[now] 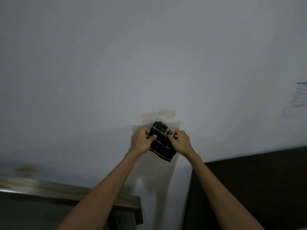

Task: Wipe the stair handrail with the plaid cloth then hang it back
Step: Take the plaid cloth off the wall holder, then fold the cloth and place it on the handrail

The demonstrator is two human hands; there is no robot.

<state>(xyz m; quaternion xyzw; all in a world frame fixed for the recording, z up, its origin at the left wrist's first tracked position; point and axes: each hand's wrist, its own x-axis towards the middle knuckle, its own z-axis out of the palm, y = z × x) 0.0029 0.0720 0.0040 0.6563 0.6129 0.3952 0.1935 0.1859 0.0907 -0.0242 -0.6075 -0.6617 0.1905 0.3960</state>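
Note:
A dark plaid cloth [162, 143] with pale stripes hangs against the white wall, over a clear plastic sheet [172, 126] taped there. My left hand [141, 140] pinches the cloth's left edge. My right hand [180, 140] grips its upper right corner. Both arms reach up and forward to the wall. Whatever the cloth's top hangs on is hidden behind the fabric. The stair handrail cannot be made out for certain.
A pale wooden ledge [126, 203] with a dark face below it runs along the lower left. A dark panel [257, 188] fills the lower right. A printed paper notice [297, 100] is stuck on the wall at the far right.

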